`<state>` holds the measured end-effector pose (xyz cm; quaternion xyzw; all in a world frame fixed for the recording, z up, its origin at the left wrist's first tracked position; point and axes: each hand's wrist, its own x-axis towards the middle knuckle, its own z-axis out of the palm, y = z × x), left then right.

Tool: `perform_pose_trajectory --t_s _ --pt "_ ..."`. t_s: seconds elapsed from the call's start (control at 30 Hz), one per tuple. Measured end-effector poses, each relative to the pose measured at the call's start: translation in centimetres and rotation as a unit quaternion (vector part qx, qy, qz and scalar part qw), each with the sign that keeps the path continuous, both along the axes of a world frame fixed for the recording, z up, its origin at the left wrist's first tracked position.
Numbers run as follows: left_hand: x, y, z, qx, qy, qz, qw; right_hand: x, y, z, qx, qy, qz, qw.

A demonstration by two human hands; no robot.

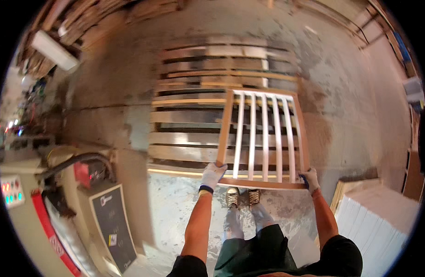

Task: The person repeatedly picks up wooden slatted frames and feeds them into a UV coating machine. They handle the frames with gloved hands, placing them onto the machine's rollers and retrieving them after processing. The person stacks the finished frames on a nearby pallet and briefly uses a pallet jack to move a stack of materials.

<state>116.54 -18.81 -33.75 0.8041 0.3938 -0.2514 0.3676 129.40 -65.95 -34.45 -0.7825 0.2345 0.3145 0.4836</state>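
I hold a wooden slatted frame [264,138] out flat in front of me, with several pale slats between darker rails. My left hand [213,175], in a white glove, grips its near left corner. My right hand [310,178], also gloved, grips its near right corner. The frame hangs over a low stack of wooden pallets [189,124] on the concrete floor. My shoes [242,197] show just below the frame's near rail.
A machine with a red trim and a control panel [11,191] stands at the left, with a black hose [78,161] and a dark panel [113,226]. A stack of white boards [374,226] sits at the lower right. Timber is piled along the far wall.
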Motion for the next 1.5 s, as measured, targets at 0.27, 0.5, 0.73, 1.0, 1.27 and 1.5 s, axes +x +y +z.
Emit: perform_pose_trajectory --t_s 0.27,0.5,0.73,1.0,1.27,1.5 --pt "-13.3 -2.5 25.8 -0.050 0.002 0.130 0.990 -7.6 -2.0 19.2 0.071 -0.054 0.054 0.994" --pt "-31.3 -10.7 47.9 0.023 -0.051 0.381 0.923 -10.4 8.3 37.9 0.105 -0.203 0.279 0.933" --pt "-48.0 -9.0 52.3 0.164 -0.194 0.549 0.796 -16.3 28.0 44.3 0.246 -0.257 0.452 0.818" --pt "-68.8 -0.9 54.7 0.199 -0.253 0.662 0.677 -36.0 50.7 47.7 0.281 -0.240 0.562 0.740" --pt "-81.3 4.2 54.8 0.166 -0.276 0.715 0.620 -49.7 62.7 52.1 0.193 -0.201 0.662 0.696" --pt "-85.2 8.4 55.6 0.146 -0.273 0.700 0.644 -54.7 66.6 54.0 0.201 -0.197 0.649 0.707"
